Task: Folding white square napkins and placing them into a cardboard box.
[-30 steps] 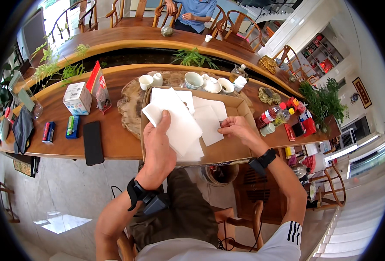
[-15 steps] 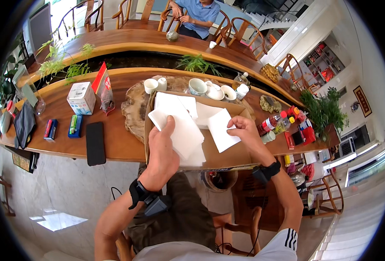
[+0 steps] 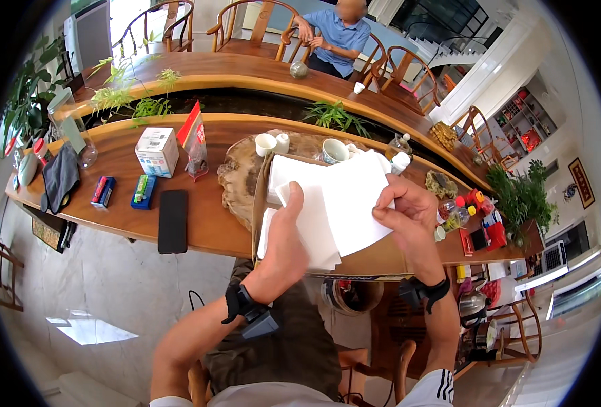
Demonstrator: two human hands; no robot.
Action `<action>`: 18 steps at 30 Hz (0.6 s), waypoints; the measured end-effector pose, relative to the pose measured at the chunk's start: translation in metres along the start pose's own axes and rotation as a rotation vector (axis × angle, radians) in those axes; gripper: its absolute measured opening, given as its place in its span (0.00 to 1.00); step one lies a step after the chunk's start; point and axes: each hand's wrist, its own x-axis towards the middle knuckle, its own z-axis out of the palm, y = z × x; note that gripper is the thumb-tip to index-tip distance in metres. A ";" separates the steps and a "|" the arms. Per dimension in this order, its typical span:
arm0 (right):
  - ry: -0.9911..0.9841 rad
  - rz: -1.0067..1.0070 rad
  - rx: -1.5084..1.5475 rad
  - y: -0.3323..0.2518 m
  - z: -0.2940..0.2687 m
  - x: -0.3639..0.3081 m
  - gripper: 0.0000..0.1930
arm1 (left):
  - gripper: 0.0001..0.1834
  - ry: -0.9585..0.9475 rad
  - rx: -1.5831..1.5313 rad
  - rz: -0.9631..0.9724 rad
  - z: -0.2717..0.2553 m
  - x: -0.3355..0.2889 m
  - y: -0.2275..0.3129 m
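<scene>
My left hand (image 3: 280, 251) is closed on a small stack of white paper (image 3: 314, 234), its thumb lying over the near-left part. Between the thumb and fingertips of my right hand (image 3: 412, 214) is the right edge of a white paper sheet (image 3: 358, 203). That sheet lies flat across the right part of the stack and hides some of it. Both hands are over a shallow cardboard box (image 3: 389, 259) at the table's front edge. More white paper (image 3: 266, 234) shows inside the box beside my left hand.
Behind the box, white cups (image 3: 265, 144) stand on a wood slab (image 3: 236, 183). Left of it lie a black phone (image 3: 172, 222), small blue boxes (image 3: 143, 192) and a white carton (image 3: 157, 152). Bottles (image 3: 458, 217) stand at the right. A person (image 3: 341, 41) sits across the table.
My right hand has moved its paper up and left, from beside the stack to over it. The sheet now appears larger and covers part of the stack. The whole view has shifted a little.
</scene>
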 end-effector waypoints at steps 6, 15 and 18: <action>-0.017 0.246 -0.035 0.016 0.018 0.002 0.06 | 0.40 -0.154 -0.057 0.094 0.001 -0.002 -0.002; 0.048 0.402 -0.148 0.015 0.025 -0.002 0.05 | 0.16 0.098 0.027 0.058 -0.008 -0.001 -0.014; 0.061 0.407 -0.170 0.014 0.029 -0.001 0.06 | 0.15 0.109 0.044 0.103 -0.006 -0.001 -0.017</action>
